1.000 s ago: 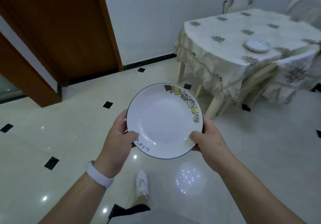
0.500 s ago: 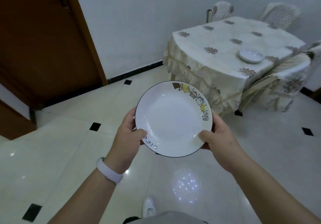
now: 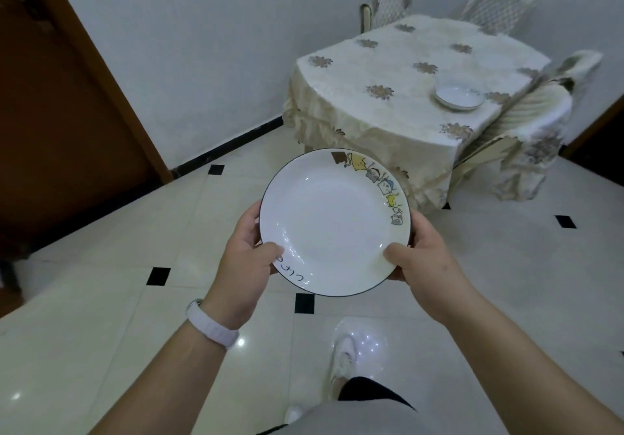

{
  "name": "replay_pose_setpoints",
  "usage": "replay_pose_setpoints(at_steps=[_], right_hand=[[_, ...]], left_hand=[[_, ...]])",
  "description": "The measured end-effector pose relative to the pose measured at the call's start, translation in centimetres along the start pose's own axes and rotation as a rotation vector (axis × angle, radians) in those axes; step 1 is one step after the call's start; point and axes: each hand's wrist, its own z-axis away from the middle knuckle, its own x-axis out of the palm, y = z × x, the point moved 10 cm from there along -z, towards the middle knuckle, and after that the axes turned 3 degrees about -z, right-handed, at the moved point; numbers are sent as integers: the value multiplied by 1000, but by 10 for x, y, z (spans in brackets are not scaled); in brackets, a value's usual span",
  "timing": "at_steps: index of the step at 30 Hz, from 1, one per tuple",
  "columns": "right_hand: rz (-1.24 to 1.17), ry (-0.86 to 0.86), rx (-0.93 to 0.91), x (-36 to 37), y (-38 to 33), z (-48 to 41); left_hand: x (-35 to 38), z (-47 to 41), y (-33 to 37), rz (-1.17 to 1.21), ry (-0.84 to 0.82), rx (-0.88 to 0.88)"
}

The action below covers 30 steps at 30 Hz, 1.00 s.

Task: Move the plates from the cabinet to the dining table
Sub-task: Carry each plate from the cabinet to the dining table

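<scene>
Closer now than a moment ago, the dining table (image 3: 388, 63) fills more of the upper right, and the brown door (image 3: 60, 97) has slid toward the left edge. Both hands grip one white plate (image 3: 332, 222) in mid-air above the tiled floor (image 3: 101, 282): the left hand (image 3: 243, 266) clamps the near-left rim, thumb lying on top over handwritten lettering, fingers underneath; the right hand (image 3: 422, 266) clamps the near-right rim the same way. A white wristband (image 3: 211, 325) circles the left wrist. Small cartoon figures run along the plate's far-right rim. Beyond, a second plate (image 3: 459, 97) rests on the flowered tablecloth near the table's right edge, beside a covered chair (image 3: 540, 124)
</scene>
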Motion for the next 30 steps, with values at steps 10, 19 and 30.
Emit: replay_pose_setpoints(at_steps=[10,19,30], right_hand=[[-132,-4,55,-31,-6,-138],[-185,-31,60,-90,-52,-264],[-208,15,58,-128,-69,-342]], left_hand=[[42,-137,17,-82,3,-22],[124,-264,48,-113,-24,-40],[169,-349,67,-148,-78,-21]])
